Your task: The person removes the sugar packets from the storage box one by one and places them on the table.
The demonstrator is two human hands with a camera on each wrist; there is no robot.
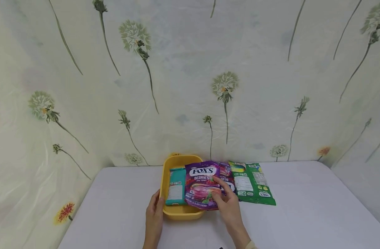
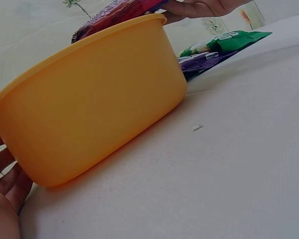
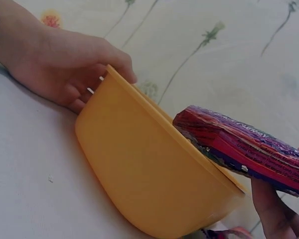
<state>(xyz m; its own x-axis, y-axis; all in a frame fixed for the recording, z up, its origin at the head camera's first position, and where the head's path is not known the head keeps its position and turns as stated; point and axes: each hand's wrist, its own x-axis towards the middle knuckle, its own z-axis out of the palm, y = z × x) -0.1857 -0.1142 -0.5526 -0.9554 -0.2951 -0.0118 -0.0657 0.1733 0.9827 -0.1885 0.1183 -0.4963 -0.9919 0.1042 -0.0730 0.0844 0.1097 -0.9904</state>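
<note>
My left hand (image 1: 154,211) grips the left side of a yellow plastic tub (image 1: 183,216), its thumb over the rim and its fingers against the outer wall. A purple Fox's Berries candy bag (image 1: 200,186) is pinched in my right hand (image 1: 229,206), over the tub's right part. In the right wrist view this candy bag (image 3: 239,147) lies tilted across the rim. Inside the tub, on the left, is a teal packet (image 1: 176,189); the bag above hides what else the tub holds.
Right of the tub, a second purple candy bag (image 1: 228,177) lies on the white-covered table (image 1: 305,207), partly hidden by my right hand and the held bag. Beside it lies a green Fox's bag (image 1: 253,185). A dandelion-print sheet (image 1: 183,86) hangs behind.
</note>
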